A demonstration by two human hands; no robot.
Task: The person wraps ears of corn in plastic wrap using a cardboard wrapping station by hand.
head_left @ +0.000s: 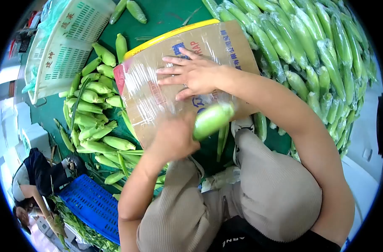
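Observation:
Across a plastic-covered cardboard box (237,38), my right hand (193,73) lies flat with its fingers spread. My left hand (174,134), blurred by motion, is at the box's near edge with its fingers closed round one end of a green corn cob (213,121). The cob's free end points to the right, over the near side of the box. Clear film with a yellow strip (170,35) along the far edge covers the box top.
Loose unwrapped corn (88,122) lies left of the box, film-wrapped corn (309,46) is heaped at the right. A white crate (65,46) stands at the upper left, a blue crate (90,206) at the lower left. Another person (40,176) bends down beyond it.

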